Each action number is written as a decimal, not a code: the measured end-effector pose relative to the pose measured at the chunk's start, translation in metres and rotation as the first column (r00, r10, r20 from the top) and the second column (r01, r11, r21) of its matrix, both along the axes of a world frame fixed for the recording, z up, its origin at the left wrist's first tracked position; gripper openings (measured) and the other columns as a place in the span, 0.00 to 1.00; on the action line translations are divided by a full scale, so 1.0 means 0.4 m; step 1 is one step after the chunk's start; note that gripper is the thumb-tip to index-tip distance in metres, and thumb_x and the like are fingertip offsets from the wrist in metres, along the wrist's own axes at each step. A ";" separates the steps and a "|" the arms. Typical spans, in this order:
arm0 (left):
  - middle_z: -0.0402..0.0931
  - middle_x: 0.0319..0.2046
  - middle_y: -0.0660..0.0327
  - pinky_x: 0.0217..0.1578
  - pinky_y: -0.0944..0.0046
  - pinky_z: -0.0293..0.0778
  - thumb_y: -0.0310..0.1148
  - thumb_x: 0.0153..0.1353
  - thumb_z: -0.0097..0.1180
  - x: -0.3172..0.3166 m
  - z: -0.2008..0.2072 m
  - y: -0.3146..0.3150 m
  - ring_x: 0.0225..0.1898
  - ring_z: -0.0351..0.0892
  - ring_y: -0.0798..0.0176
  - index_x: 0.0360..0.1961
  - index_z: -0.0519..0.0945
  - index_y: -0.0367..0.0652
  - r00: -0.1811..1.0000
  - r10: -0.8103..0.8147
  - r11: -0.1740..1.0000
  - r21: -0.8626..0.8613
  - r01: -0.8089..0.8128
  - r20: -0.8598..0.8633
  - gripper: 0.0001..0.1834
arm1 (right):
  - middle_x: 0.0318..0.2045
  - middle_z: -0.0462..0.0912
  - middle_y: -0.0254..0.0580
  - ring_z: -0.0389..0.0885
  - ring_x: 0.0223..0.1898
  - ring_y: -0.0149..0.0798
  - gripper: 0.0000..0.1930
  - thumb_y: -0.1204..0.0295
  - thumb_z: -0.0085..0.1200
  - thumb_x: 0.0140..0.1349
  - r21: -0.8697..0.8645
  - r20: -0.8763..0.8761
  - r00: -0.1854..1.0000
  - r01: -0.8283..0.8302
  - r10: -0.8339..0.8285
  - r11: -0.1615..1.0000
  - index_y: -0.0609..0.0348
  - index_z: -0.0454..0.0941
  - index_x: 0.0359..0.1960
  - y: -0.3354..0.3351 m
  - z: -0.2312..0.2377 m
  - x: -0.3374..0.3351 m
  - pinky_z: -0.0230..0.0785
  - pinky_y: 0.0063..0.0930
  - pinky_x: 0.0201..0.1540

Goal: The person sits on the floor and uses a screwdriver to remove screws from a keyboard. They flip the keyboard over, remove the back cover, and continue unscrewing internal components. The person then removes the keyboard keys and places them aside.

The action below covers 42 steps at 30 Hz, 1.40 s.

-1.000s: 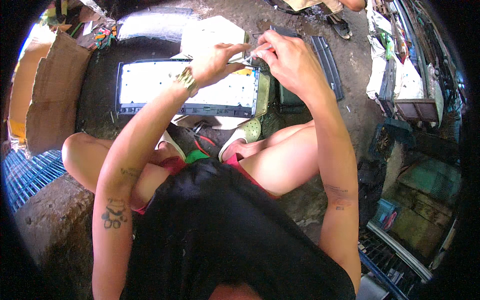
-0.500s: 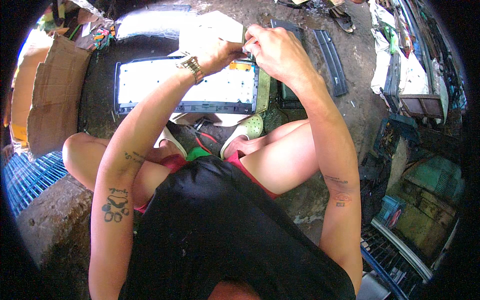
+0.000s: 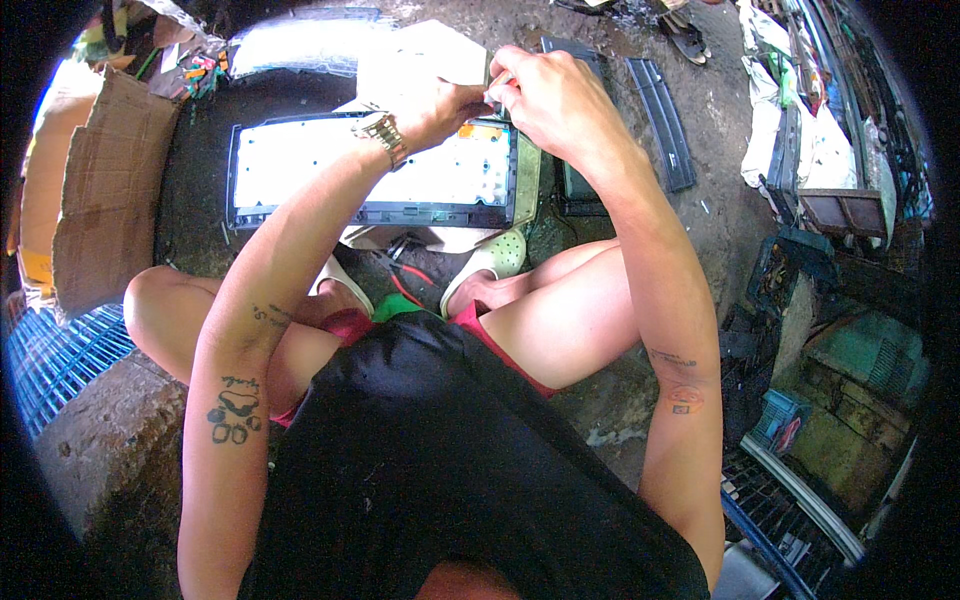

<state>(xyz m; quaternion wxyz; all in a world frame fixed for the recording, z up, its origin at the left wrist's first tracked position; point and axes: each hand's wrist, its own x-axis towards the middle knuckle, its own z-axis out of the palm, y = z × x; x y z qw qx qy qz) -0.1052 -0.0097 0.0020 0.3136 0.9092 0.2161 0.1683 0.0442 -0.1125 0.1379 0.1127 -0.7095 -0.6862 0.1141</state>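
A wide black-framed unit (image 3: 300, 217) with a glaring white inside lies in front of my feet. My two hands meet above its far right corner. My right hand (image 3: 545, 95) is closed, its thumb and fingers pinched around a small piece whose kind I cannot make out; a reddish bit shows at the fingertips. Reaching in from the left, my left hand (image 3: 445, 110) wears a metal watch (image 3: 382, 135). Its fingers curl closed beside the right fingertips, and what they grip is hidden. An orange patch (image 3: 465, 131) shows on the unit just below the hands.
Red-handled pliers (image 3: 411, 272) lie between my feet. Long dark strips (image 3: 660, 125) rest on the ground to the right. A torn cardboard box (image 3: 115, 190) stands at left above a blue grate (image 3: 60, 360). At the far right are a blue basket (image 3: 780, 418) and stacked scrap.
My hands stay together at the same corner, with only a slight shift of the right fingers. The black-framed unit has moved very slightly left.
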 end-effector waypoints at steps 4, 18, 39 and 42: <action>0.88 0.35 0.52 0.41 0.52 0.81 0.34 0.68 0.61 0.000 -0.035 -0.001 0.38 0.89 0.50 0.45 0.87 0.44 0.997 0.031 0.998 0.059 -0.027 -0.066 0.09 | 0.35 0.88 0.54 0.88 0.41 0.57 0.13 0.61 0.59 0.66 -0.009 0.112 0.994 0.001 0.000 1.000 0.57 0.83 0.43 0.013 -0.008 -0.005 0.78 0.49 0.47; 0.88 0.41 0.54 0.45 0.56 0.81 0.32 0.68 0.63 0.028 -0.097 -0.016 0.43 0.87 0.60 0.48 0.86 0.46 0.957 0.043 0.993 -0.116 -0.010 0.288 0.10 | 0.37 0.88 0.55 0.85 0.48 0.59 0.14 0.58 0.55 0.70 -0.237 0.171 0.976 -0.093 0.136 0.967 0.53 0.80 0.47 0.051 0.021 0.033 0.76 0.50 0.52; 0.87 0.38 0.56 0.44 0.54 0.81 0.37 0.65 0.64 0.018 -0.085 0.004 0.43 0.87 0.56 0.48 0.85 0.48 0.985 -0.045 0.992 0.128 0.024 0.164 0.12 | 0.46 0.81 0.54 0.82 0.49 0.58 0.17 0.67 0.56 0.68 -0.091 0.133 0.929 -0.337 0.347 0.937 0.46 0.80 0.58 0.032 0.057 0.009 0.75 0.49 0.52; 0.86 0.43 0.57 0.42 0.54 0.80 0.25 0.65 0.58 0.012 -0.074 0.005 0.41 0.85 0.61 0.51 0.83 0.41 0.995 0.061 0.997 0.047 -0.065 0.083 0.14 | 0.43 0.84 0.55 0.84 0.48 0.58 0.16 0.70 0.56 0.66 0.021 0.053 0.978 -0.201 0.199 0.979 0.49 0.81 0.55 0.025 0.034 0.013 0.77 0.48 0.51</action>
